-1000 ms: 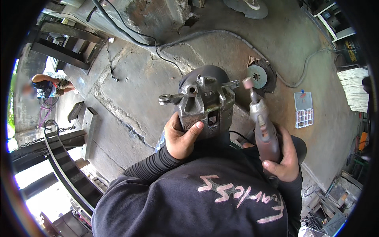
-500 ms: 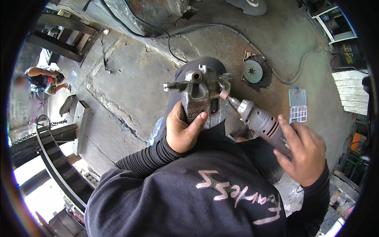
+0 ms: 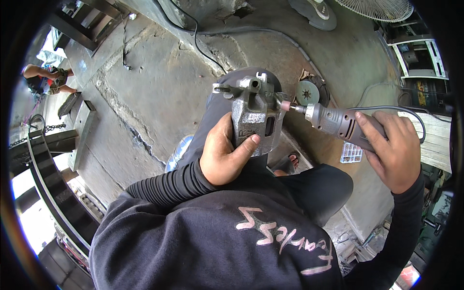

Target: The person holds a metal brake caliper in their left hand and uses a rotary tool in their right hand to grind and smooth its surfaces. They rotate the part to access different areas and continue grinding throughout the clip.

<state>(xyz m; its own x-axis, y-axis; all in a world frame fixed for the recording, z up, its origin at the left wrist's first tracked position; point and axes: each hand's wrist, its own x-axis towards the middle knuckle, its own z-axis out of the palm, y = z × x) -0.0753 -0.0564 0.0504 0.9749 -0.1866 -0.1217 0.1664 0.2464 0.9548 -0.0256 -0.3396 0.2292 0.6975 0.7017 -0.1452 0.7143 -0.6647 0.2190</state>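
Gripped in my left hand [image 3: 220,154] is a grey cast-metal brake caliper [image 3: 252,113], held over my dark-trousered knee [image 3: 217,92] with my thumb on its lower face. My right hand [image 3: 394,157] holds a grey corded rotary tool [image 3: 333,122] almost level, its nose pointing left. The pink cylindrical grinding stone [image 3: 285,106] on its tip is at the caliper's right edge, apparently touching it. Whether the caliper rests on the knee I cannot tell.
Another person [image 3: 36,75] crouches at far left. A curved steel beam [image 3: 58,188] runs along the left. A round disc [image 3: 305,93] and a compartment box [image 3: 351,153] lie on the cracked floor [image 3: 125,96]. A fan [image 3: 374,7] and metal racks [image 3: 418,58] are at upper right.
My right hand has moved right and up, swinging the tool from upright to nearly horizontal, its stone now at the caliper. The caliper shifted slightly in my left hand's grip, and the view has shifted.
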